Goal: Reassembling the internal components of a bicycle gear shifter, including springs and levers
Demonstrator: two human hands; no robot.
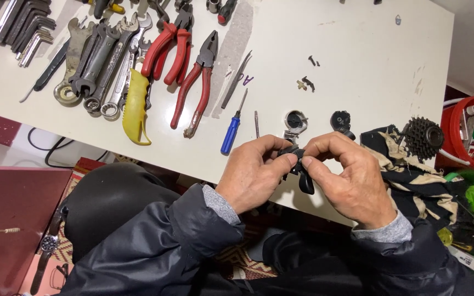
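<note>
Head view shows left hand [253, 172] and right hand [346, 178] both pinching a black lever part [301, 167] above the worktop [357, 71], steadying it near the screwdriver [231, 129].

- A white-topped worktable [357, 60] with scuffs and grey smears carries everything.
- Steel hex keys [26, 27] lie at its far left corner.
- Grey open-ended and ring spanners [97, 60] sit fanned beside them.
- A yellow-handled tool [135, 107] lies against the spanners.
- Two red-handled pliers [185, 60] follow.
- A small blue-handled screwdriver [231, 129] lies nearer the edge.
- A round black part [295, 121] and small black screws [308, 82] are scattered mid-table.
- A dirty black-and-cream rag [396, 164] bears a dark sprocket cluster [423, 137].
</note>
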